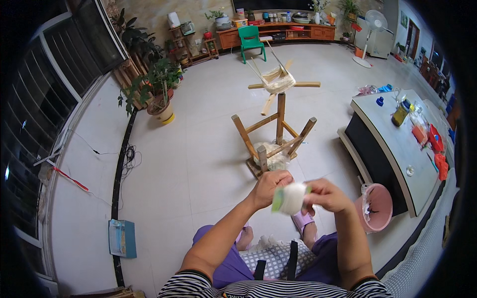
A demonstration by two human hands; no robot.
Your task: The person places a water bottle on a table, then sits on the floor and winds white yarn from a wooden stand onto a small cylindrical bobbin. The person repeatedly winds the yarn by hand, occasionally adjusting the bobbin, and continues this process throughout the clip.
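Note:
My right hand (327, 195) grips one end of a flat green-edged card wound with white thread (291, 198), blurred by motion. Close to its left side, my left hand (271, 186) is curled with the thumb on top; whether a strand lies inside the fingers cannot be made out. Beyond my hands, a wooden stool (280, 119) rests upside down with its legs pointing up. On its far leg sits a wooden cross (308, 84) with thin upright sticks. A cream thread hank (279, 85) loops around those sticks. A whitish fibre bundle (274, 154) lies between the stool legs.
To the right stand a low table (391, 149) bearing bottles and bags, and a pink bin (376, 208). Potted plants (161, 106) and a blue box (123, 238) are at left. A green chair (250, 39) and a white fan (372, 29) stand farther back.

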